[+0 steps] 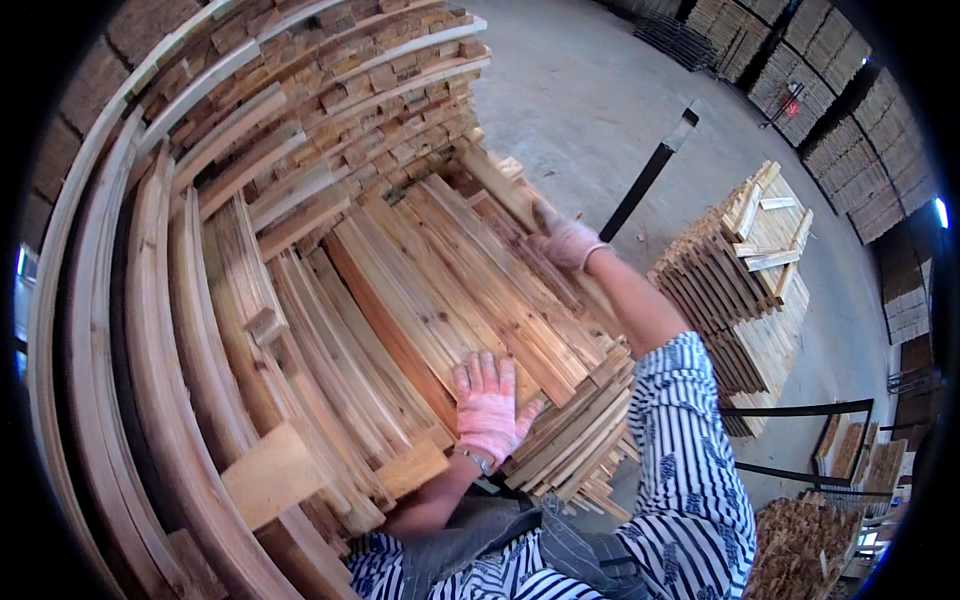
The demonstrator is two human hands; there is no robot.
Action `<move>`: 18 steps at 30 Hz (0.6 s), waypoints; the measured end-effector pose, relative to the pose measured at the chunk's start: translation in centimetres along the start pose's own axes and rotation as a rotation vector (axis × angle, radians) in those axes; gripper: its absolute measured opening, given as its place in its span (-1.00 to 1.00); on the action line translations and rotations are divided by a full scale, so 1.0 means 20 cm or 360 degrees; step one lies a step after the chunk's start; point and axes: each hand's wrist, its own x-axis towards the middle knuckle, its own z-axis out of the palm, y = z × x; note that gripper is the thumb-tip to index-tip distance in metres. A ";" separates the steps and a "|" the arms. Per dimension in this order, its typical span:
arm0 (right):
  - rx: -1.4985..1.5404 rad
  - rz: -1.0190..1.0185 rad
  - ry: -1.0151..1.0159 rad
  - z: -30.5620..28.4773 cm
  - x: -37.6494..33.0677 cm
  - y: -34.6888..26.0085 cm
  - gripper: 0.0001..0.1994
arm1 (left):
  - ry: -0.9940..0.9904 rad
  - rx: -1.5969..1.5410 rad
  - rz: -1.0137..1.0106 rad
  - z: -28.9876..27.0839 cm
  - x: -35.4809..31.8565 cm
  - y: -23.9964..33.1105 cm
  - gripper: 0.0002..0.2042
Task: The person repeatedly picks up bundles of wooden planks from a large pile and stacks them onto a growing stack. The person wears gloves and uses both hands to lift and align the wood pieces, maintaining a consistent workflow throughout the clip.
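"Looking through the head view, the only one you had, where did you find the boards?"

"The boards [430,290] lay side by side across the top of the pile, with a taller stack [400,90] rising at their far end. One outer board [497,185] ran along the right edge; I could not tell whether it lay flat or leaned."

"And the grip?"

"I saw the left hand [485,410] palm-down on the boards, fingers straight and slightly apart, thumb out, holding nothing. The right hand [572,245] touched the outer board, but its fingers were partly hidden, so I could not say whether they closed round the wood."

"How did you think that step was best done?"

"To my mind, the left palm needed even pressure to steady the boards while the right hand squared the outer one against its neighbours. I judged small nudges better than one hard shove, which could have tipped it over the edge. Fingertips belonged clear of the seam. I also minded the black post [645,190] showing beside the right wrist, though I could not judge its depth."
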 end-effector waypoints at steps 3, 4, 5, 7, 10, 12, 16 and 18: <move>0.0027 -0.0007 -0.0024 0.21 -0.02 -0.17 -0.24 | 0.0080 -0.0020 -0.0028 0.06 -0.02 -0.04 -0.13; 0.0030 0.0001 -0.0019 0.25 0.00 -0.20 -0.24 | 0.0047 -0.0049 -0.0038 0.07 -0.03 -0.04 -0.13; 0.0022 0.0023 -0.0015 0.28 0.00 -0.19 -0.23 | 0.0104 -0.0057 -0.0014 0.12 -0.04 -0.06 -0.12; -0.0034 -0.0003 0.0033 0.31 0.07 -0.10 -0.23 | 0.0077 -0.0093 -0.0013 0.13 -0.04 -0.03 -0.10; 0.0162 -0.0148 0.0033 0.21 0.12 -0.01 -0.29 | -0.0011 -0.0088 -0.0048 0.08 -0.03 -0.03 -0.08; 0.0106 -0.0097 -0.0016 0.14 0.23 0.10 -0.36 | -0.0038 -0.0063 -0.0047 0.10 -0.05 -0.04 -0.08; 0.0227 0.0108 -0.0042 0.25 0.40 0.17 -0.19 | -0.0146 -0.0033 -0.0071 0.06 -0.01 -0.02 -0.04; 0.0064 0.0009 -0.0117 0.27 0.23 -0.20 -0.18 | 0.0017 -0.0041 -0.0096 0.09 -0.08 -0.04 -0.04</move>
